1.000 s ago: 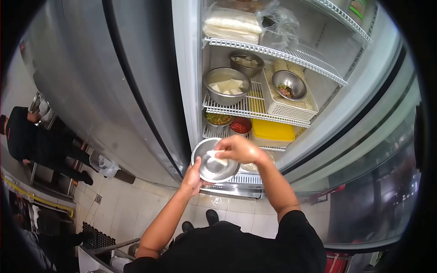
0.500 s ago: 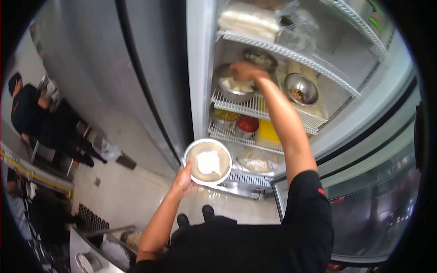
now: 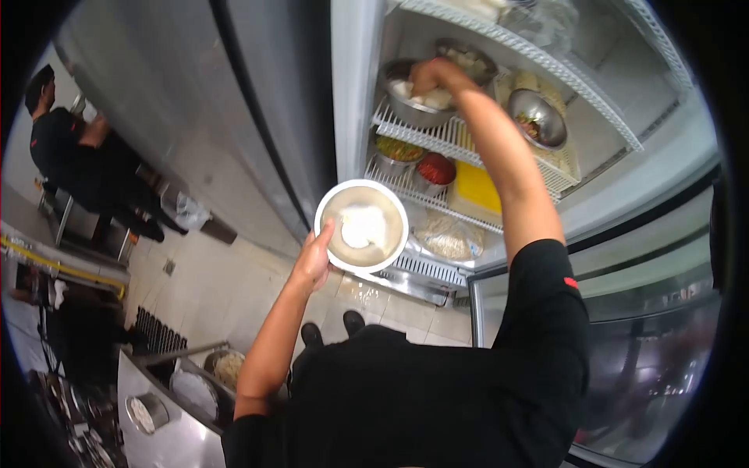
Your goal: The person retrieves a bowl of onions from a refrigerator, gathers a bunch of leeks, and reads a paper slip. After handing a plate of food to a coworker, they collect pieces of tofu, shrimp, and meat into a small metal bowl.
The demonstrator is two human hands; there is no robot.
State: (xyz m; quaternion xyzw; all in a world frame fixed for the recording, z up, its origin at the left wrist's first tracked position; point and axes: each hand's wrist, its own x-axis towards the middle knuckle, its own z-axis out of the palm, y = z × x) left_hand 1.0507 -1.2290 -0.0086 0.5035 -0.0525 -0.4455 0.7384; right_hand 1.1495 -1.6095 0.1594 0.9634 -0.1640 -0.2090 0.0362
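Observation:
My left hand (image 3: 314, 259) grips a round metal bowl (image 3: 396, 228) by its near left rim, thumb over the edge. A small white mass (image 3: 364, 226) lies at its bottom. My right hand (image 3: 438, 76) reaches into a deep steel bowl (image 3: 421, 117) on a fridge shelf, fingers down among pale white chunks (image 3: 437, 99); its fingertips are hidden and I cannot tell what they hold. Just behind it stands another metal bowl (image 3: 488, 61) with pale pieces. To the right, a tilted steel bowl (image 3: 550, 117) holds a little chopped food.
The fridge's wire shelf (image 3: 445, 140) sits above containers of chopped green food (image 3: 399, 148) and red food (image 3: 435, 169), and a yellow tub (image 3: 477, 187). An open glass door (image 3: 624, 374) is at my right. A person (image 3: 70, 148) stands far left; a steel counter (image 3: 175, 437) is lower left.
The view has shifted, with the fridge shelves higher in it. My left hand and its bowl sit higher in view. My right hand stays at the shelf bowl, fingers deeper among the white chunks.

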